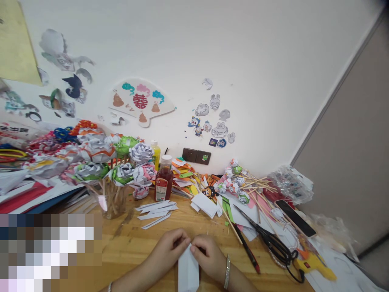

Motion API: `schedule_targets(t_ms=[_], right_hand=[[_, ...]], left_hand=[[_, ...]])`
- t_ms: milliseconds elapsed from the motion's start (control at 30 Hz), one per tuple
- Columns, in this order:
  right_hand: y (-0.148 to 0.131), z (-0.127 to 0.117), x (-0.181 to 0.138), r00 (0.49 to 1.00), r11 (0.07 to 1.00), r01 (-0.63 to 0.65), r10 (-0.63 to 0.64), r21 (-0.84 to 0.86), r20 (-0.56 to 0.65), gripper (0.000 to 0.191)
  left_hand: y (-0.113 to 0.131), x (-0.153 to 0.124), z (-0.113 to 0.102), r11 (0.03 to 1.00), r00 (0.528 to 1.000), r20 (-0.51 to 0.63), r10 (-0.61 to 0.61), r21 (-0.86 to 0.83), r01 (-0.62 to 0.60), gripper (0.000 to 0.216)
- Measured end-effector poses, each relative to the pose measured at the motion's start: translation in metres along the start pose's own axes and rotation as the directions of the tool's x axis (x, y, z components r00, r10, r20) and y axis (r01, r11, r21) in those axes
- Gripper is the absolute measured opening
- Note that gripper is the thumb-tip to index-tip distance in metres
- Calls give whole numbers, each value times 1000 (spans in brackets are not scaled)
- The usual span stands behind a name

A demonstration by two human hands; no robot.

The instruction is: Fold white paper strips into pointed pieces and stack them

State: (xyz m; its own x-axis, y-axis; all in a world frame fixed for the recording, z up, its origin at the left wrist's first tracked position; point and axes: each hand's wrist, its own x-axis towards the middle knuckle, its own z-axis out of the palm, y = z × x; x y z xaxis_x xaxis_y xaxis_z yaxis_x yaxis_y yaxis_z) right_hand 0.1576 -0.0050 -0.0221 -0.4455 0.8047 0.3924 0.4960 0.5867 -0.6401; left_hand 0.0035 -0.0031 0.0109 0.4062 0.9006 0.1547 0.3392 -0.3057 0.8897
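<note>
Both my hands meet at the bottom middle over a folded white paper (188, 271) on the wooden table (136, 243). My left hand (169, 246) pinches the paper's top edge with curled fingers. My right hand (207, 254), with a silver bracelet on its wrist, pinches the same top edge from the other side. The paper lies flat and points toward me.
Black scissors (272, 239), a red pen (247, 250) and a yellow glue gun (314, 265) lie right of my hands. Cut white strips (156, 211), a red bottle (163, 182), a jar of paper flowers on sticks (114, 198) and piles of coloured paper stand behind. A dark phone (295, 217) lies far right.
</note>
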Motion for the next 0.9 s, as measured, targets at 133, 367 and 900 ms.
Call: schedule_targets(t_ms=[133,367,900], right_hand=[[-1,0,0,1000,1000,-4,3,-16,-10,30],[-2,-2,0,997,999,-28,29,20,-65,32],[-2,0,0,1000,1000,-5,5,10,21,31]], left_hand=[[1,-1,0,999,1000,4,22,29,-22,22],[3,-5,-1,985,999,21,49,166,-52,23],[-1,-5,1,947,997,-12,75,315,-68,23]])
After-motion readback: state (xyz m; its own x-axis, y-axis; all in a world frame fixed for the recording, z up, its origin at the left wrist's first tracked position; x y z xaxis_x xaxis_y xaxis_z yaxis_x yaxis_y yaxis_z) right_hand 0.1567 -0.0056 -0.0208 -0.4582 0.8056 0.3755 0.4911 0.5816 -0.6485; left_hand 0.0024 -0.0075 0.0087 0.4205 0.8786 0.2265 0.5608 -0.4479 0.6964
